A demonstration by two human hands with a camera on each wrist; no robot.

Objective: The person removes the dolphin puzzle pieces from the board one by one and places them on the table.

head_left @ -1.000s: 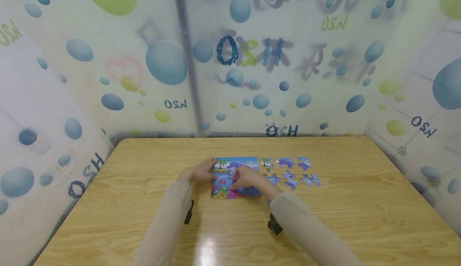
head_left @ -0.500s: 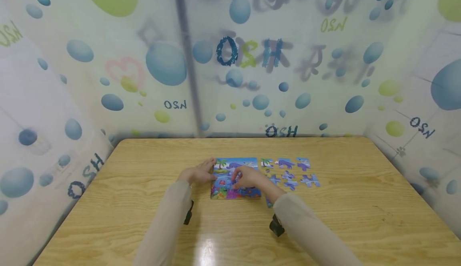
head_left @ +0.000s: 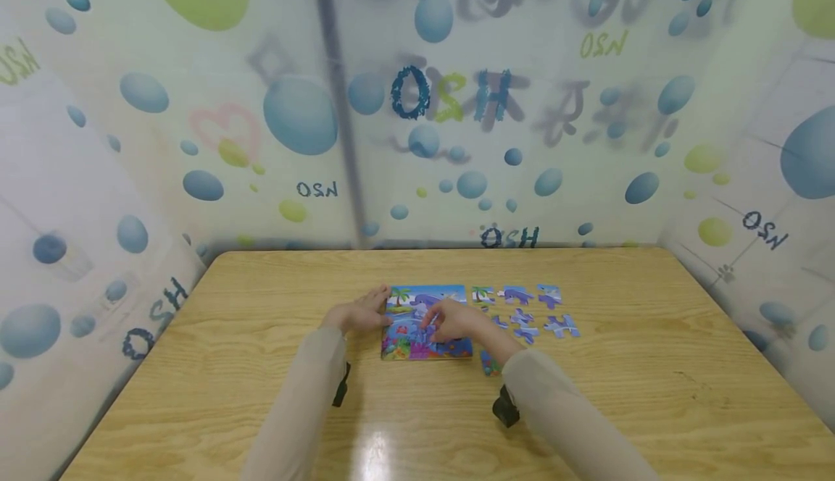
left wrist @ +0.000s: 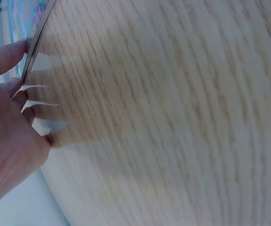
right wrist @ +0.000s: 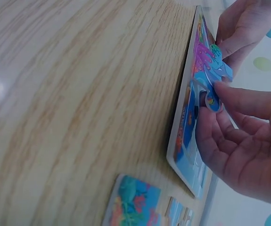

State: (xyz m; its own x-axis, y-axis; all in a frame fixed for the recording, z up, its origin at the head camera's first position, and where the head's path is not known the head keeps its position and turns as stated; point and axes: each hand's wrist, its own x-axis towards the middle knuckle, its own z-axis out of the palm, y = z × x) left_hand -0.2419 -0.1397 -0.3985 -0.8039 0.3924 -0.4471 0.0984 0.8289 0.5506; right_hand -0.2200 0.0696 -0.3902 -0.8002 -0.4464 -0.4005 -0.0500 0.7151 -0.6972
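A jigsaw puzzle board (head_left: 427, 351) with a bright sea picture lies on the table in front of me. My left hand (head_left: 355, 314) rests at its left side; in the left wrist view the thumb (left wrist: 13, 55) touches the board's edge, and the other fingers lie along it. Over the middle of the board, my right hand (head_left: 459, 321) pinches a blue puzzle piece (right wrist: 212, 101) between thumb and index finger. That piece is tilted up from the board in the right wrist view, close over a gap in the picture.
Several loose puzzle pieces lie right of the board, among them a dolphin piece (head_left: 518, 295), a palm piece (head_left: 483, 294) and a blue one (head_left: 562, 325). A coral piece (head_left: 491, 363) sits near my right wrist. A patterned curtain (head_left: 457, 177) stands behind the wooden table (head_left: 261, 285).
My right hand has shifted slightly to the right over the board, uncovering the coral piece near the wrist. The left hand has stayed in place.
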